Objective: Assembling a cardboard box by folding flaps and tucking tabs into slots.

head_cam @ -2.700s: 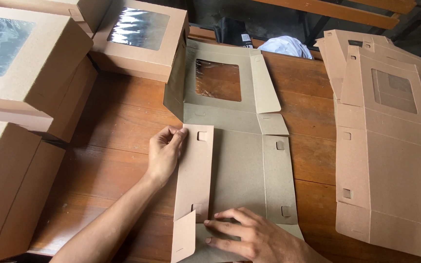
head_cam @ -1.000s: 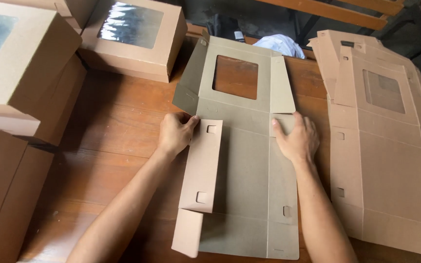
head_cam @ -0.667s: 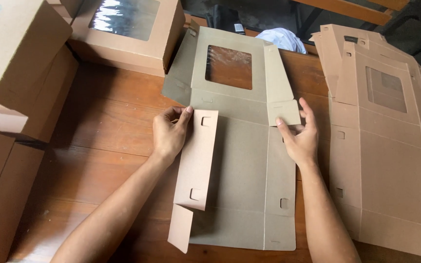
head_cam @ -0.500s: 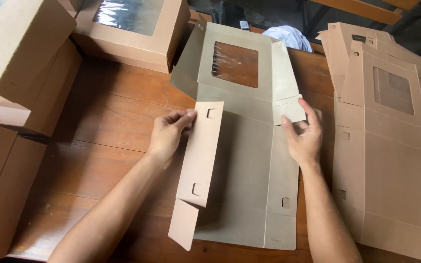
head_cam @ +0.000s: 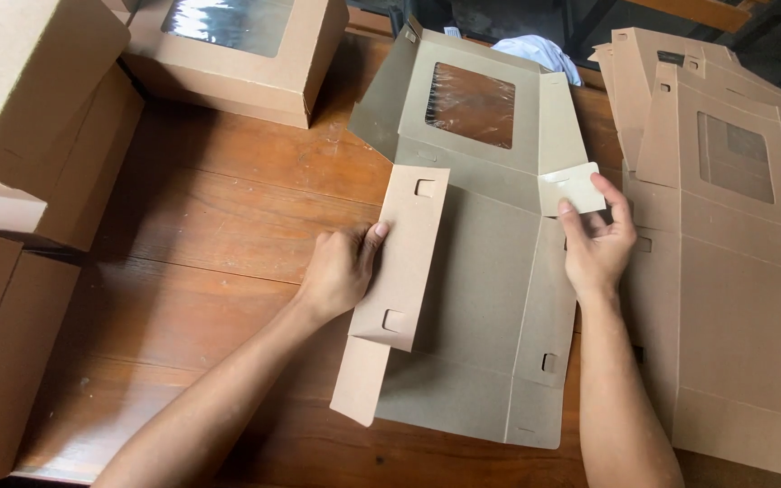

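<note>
Your left hand grips the long left side flap of the flat cardboard box that lies in front of you on the wooden table. The fingers are curled around the flap's outer edge, with the thumb on top, and the flap stands lifted and folded inward over the box's base panel. At its near end a smaller tab hangs down towards the table.

Your right hand pinches a small rounded corner tab at the far right of the same box. The thumb presses on the tab from the near side and the fingers wrap behind it, so the tab is bent up off the surface. The right side flap below that hand is still lying nearly flat.

The box's lid panel, with its clear plastic window, tilts up at the far end, away from you.

To your right, just beside the box and partly under your right forearm, lies a stack of flat unfolded boxes, the top one showing a square window. At the far left stands a finished box with a window lid, and more brown closed boxes are piled along the left edge of the table. A pale blue cloth sits beyond the lid panel.
</note>
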